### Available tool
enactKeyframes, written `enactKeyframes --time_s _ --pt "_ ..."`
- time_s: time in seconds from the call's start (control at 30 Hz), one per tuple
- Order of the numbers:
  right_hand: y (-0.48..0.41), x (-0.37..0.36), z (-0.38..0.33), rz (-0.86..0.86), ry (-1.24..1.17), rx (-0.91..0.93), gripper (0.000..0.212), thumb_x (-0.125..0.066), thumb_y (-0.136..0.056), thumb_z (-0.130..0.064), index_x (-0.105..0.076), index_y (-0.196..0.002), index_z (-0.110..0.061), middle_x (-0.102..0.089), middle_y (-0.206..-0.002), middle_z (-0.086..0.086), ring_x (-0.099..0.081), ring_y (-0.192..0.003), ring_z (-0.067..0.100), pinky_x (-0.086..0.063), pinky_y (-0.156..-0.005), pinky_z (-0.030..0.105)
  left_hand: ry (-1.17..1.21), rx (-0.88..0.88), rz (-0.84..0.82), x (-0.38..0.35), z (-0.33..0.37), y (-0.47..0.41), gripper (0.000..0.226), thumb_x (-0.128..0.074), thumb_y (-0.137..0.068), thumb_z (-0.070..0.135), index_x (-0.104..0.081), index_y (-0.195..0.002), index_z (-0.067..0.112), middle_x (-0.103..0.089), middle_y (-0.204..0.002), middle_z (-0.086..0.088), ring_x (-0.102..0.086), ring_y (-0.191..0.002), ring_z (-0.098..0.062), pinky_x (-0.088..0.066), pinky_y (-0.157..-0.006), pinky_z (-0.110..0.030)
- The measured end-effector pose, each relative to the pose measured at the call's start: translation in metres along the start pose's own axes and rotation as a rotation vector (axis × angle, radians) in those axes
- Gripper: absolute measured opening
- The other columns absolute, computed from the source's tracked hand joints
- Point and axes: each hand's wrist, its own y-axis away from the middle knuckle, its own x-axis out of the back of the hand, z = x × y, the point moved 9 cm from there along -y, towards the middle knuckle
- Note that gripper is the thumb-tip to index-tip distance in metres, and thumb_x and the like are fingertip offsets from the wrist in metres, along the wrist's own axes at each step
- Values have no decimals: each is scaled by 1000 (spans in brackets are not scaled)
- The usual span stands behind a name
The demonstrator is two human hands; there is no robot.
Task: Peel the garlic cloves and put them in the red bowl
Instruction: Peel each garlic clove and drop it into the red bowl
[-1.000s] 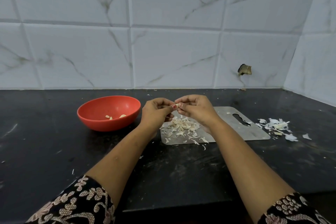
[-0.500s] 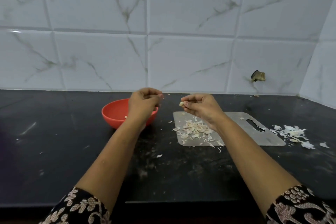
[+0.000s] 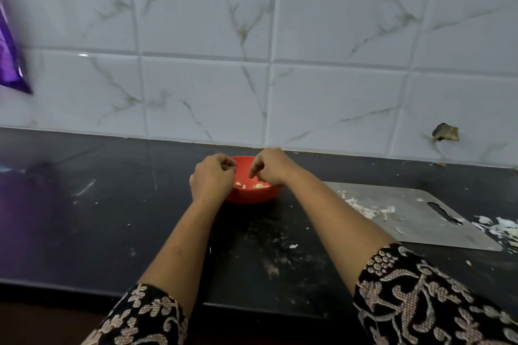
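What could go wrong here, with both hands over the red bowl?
1. The left hand hides the near-left rim of the red bowl; a knock might slide the bowl along the counter.
2. The right hand points its fingers down over the peeled cloves; whether it holds one is unclear, but a drop near the rim could bounce out.
3. Skin scraps like those on the cutting board may fall in.

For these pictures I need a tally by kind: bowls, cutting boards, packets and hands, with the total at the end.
Red bowl: 1
Steel cutting board: 1
Purple packet: 1
Hands: 2, the left hand and the right hand
Total: 5
Garlic cloves in the bowl are partly hidden, so not counted.
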Motion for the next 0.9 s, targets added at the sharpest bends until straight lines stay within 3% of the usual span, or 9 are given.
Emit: enactKeyframes --time_s 0.13,0.27,0.33,0.43,0.53,0.67,0.73,0.8,0.9 --pt "7 16 11 145 -139 -16 36 -47 -87 11 -77 -94 -8 -68 -85 4 -64 -80 16 -52 -76 26 -36 -37 8 -5 5 1 21 -55 -90 17 -70 -96 29 -71 -97 11 -61 -100 -11 -38 -84 -29" --pt "33 46 38 282 -258 -31 27 -54 -90 6 -76 -94 -8 -66 -85 0 -62 -79 10 -51 -80 23 -11 -121 100 3 19 9 23 -53 -90 14 -71 -98 25 -71 -97 8 -62 -97 -14 -42 -94 -34" --pt "54 62 63 335 -246 -58 21 -58 -91 -1 -76 -95 -11 -70 -90 0 -63 -87 11 -48 -78 16 137 -182 128 4 31 18 21 -54 -91 10 -71 -98 21 -69 -93 7 -62 -93 -13 -44 -87 -27" --pt "93 90 118 413 -222 -157 14 -63 -92 -11 -75 -96 -15 -72 -96 1 -63 -90 10 -42 -69 9 294 -260 26 -18 56 35 20 -55 -91 5 -70 -96 19 -66 -88 10 -61 -88 -8 -39 -75 -7" --pt "143 117 181 459 -148 -321 15 -60 -94 -12 -75 -97 -14 -71 -99 2 -60 -92 11 -42 -77 20 287 -329 -174 -64 87 56 21 -56 -89 2 -70 -96 15 -68 -89 6 -60 -84 -8 -37 -65 0" --pt "228 150 260 540 20 -588 15 -58 -94 -16 -70 -89 -25 -71 -107 1 -63 -98 18 -50 -89 33 325 -333 -400 -120 130 97 17 -59 -90 6 -69 -95 20 -69 -93 4 -62 -89 -10 -45 -76 -15" --pt "269 163 290 589 79 -703 13 -58 -94 -21 -70 -94 -25 -70 -113 2 -63 -105 23 -50 -93 39 339 -337 -435 -139 151 117 16 -60 -91 9 -68 -92 23 -68 -90 6 -61 -87 -9 -45 -70 -11" --pt "299 172 312 569 215 -804 19 -58 -94 -35 -69 -107 -27 -65 -123 2 -57 -116 28 -44 -99 41 314 -373 -461 -156 171 134 15 -60 -91 11 -68 -92 23 -66 -88 8 -60 -84 -6 -44 -65 -6" --pt "335 169 352 394 261 -983 58 -47 -91 -66 -49 -138 -33 -37 -152 5 -31 -140 38 -18 -114 55 224 -461 -571 -198 206 164 15 -60 -92 14 -70 -99 22 -64 -93 9 -59 -89 -7 -41 -70 -12"
